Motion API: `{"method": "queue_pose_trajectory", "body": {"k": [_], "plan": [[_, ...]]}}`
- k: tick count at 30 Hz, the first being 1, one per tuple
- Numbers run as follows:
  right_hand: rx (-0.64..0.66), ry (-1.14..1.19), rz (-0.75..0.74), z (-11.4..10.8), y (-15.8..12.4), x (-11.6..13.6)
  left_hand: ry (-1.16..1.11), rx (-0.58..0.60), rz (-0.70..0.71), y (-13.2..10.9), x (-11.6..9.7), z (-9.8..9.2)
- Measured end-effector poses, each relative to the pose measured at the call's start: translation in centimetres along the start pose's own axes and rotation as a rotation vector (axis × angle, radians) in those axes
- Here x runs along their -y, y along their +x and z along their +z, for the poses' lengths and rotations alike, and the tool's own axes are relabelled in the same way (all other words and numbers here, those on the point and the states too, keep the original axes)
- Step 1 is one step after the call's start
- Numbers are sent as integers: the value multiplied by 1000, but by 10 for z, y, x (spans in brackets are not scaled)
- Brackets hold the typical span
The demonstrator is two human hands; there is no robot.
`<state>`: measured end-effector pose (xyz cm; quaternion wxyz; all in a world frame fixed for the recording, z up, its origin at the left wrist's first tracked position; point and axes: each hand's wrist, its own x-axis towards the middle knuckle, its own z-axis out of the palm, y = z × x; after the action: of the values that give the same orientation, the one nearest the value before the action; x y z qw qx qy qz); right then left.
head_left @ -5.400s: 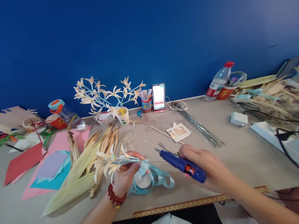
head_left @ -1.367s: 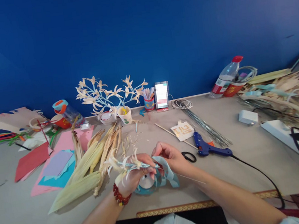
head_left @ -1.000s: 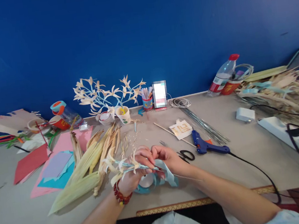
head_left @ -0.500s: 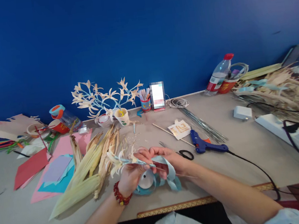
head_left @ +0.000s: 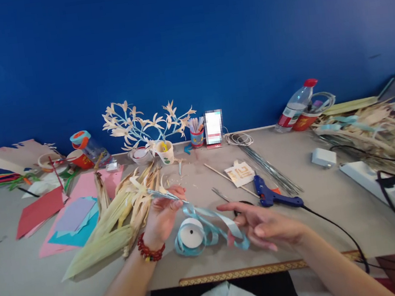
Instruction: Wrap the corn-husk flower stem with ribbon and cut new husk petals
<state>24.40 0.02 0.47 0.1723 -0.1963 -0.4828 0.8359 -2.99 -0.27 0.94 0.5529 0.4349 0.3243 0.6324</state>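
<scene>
My left hand (head_left: 162, 221) is closed around the stem of a pale corn-husk flower (head_left: 136, 188), whose petals point left. Light blue ribbon wraps this stem (head_left: 165, 194) and trails from its lower end. That loose ribbon (head_left: 215, 214) loops rightward to my right hand (head_left: 266, 223), which has its fingers apart, the index stretched left. Ribbon strands pass by its fingertips; a firm grip on them does not show. Below, on the table, lies the ribbon spool (head_left: 191, 233) with a white face. Scissors (head_left: 244, 207) are partly hidden behind my right hand.
A blue glue gun (head_left: 273, 196) and its cord lie right, near thin wires (head_left: 270, 168) and a power strip (head_left: 386, 192). Corn husks (head_left: 100, 236) and coloured paper (head_left: 72, 216) cover the left. A cup (head_left: 165, 153) of flower branches and a bottle (head_left: 295, 107) stand behind.
My right hand has moved away from the stem to the right and its fingers have spread. My left hand has shifted slightly left with the flower, leaving the ribbon spool uncovered.
</scene>
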Motion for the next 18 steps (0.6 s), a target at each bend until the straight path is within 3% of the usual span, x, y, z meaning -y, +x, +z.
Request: {"method": "queue_pose_trajectory", "body": {"k": [4, 8, 11, 14, 16, 18], "plan": [[-150, -24, 5, 5, 7, -9, -41, -70, 42, 4, -2, -5], [-233, -8, -48, -7, -4, -10, -45, -139, 82, 12, -11, -20], [-285, 80, -205, -18, -11, -7, -6, -102, 62, 15, -16, -27], [-476, 122, -321, -28, -4, -8, -67, -45, 59, 14, -16, -25], [-619, 4, -280, -30, 6, -11, -170, -32, 57, 13, -14, -20], [-762, -275, -247, -27, 14, -14, -255, -40, 32, 12, -11, -15]]}}
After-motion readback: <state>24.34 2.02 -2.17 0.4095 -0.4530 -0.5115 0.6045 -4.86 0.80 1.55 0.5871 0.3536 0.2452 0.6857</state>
